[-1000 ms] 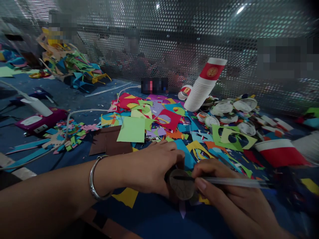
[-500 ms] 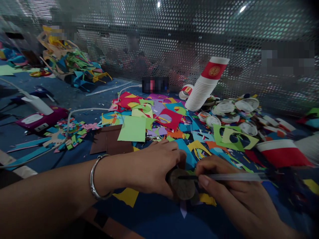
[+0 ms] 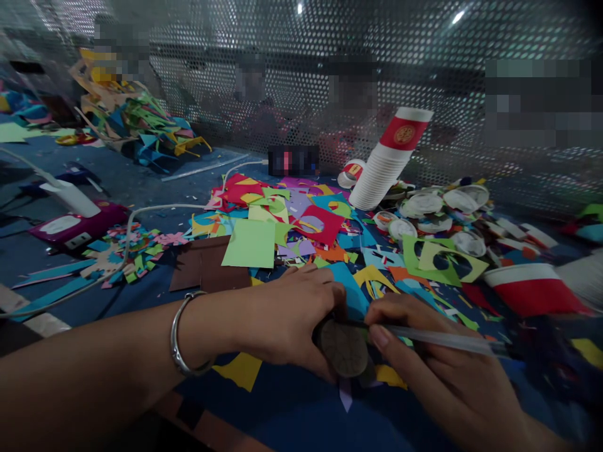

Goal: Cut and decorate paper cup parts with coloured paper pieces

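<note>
My left hand (image 3: 287,317), with a silver bangle at the wrist, is closed on the left edge of a small, round, dark brown piece (image 3: 343,348). Faint lines cross its face; I cannot tell whether it is a single disc or a stack. In my right hand (image 3: 433,364) is a pen (image 3: 443,340) with a translucent barrel, pinched near its dark tip. The tip lies by the upper edge of the brown piece, and I cannot tell whether it touches. Yellow and lilac paper scraps (image 3: 346,394) lie around and under the piece.
Coloured paper scraps (image 3: 325,223) cover the table's middle, with a light green sheet (image 3: 249,243) on brown paper (image 3: 188,267). Stacked paper cups (image 3: 389,160) lean at the back before a perforated metal screen (image 3: 301,75). Left are a purple power strip (image 3: 78,229) and white cable (image 3: 164,206).
The pen tip has shifted right and up, from across the brown piece's face to its upper edge. The pen's rear end has dipped. My left hand has hardly moved.
</note>
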{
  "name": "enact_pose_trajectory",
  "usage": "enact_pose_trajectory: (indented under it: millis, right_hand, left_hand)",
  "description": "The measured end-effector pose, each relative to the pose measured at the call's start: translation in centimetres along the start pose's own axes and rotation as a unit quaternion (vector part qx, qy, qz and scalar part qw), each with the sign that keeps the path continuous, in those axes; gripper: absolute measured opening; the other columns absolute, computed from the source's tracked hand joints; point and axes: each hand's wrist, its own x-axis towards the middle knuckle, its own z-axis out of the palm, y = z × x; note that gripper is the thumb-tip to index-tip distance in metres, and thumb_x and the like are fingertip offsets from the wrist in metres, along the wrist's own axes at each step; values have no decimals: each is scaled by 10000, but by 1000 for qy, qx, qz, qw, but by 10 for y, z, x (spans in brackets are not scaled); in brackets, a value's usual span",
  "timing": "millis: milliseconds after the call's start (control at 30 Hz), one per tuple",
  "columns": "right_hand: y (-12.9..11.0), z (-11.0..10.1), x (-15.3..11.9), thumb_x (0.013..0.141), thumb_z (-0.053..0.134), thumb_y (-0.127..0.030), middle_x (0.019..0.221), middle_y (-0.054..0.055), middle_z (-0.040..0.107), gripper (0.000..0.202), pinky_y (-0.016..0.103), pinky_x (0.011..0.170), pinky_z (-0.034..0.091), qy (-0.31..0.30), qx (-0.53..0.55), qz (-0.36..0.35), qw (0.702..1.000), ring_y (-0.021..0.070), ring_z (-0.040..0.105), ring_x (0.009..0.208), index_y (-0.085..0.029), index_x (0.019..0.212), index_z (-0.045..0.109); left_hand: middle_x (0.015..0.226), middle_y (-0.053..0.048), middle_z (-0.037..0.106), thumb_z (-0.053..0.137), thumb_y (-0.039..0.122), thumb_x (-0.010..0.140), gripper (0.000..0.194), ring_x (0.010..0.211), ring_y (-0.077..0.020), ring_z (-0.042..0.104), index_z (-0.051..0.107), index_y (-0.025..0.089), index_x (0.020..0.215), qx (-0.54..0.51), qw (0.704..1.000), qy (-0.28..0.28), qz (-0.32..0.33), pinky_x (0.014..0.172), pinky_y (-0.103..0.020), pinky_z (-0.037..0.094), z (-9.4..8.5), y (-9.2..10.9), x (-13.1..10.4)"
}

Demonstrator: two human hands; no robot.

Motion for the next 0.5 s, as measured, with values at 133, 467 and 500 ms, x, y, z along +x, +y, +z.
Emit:
enact_pose_trajectory:
  millis: [133, 467, 500]
  right_hand:
    - [0, -2, -2, 1000, 477, -179, 874, -40, 659, 119, 229, 650, 492, -3, 11, -3, 1000, 124, 662, 761, -276, 1029, 539]
    - [-1, -1, 0, 987, 504, -186, 787, -44, 633, 92, 225, 571, 474, -8, 32, -2, 999, 117, 621, 648, -259, 983, 559]
    - [-1, -1, 0, 989, 502, -193, 783, -45, 631, 88, 225, 571, 472, -6, 35, 0, 999, 116, 618, 645, -258, 977, 560]
  left_hand:
    - [1022, -55, 555, 827, 484, 688, 501, 977, -256, 551, 603, 196, 1031, 3, 1000, -3, -7, 797, -335, 424, 0, 0, 0]
    - [982, -45, 552, 823, 483, 672, 491, 966, -255, 546, 601, 196, 1002, -3, 1000, 11, 11, 808, -348, 423, 3, -3, 1]
    - [981, -43, 550, 828, 495, 668, 505, 954, -251, 546, 598, 195, 1004, -5, 1000, 8, 10, 802, -347, 420, 3, -3, 1]
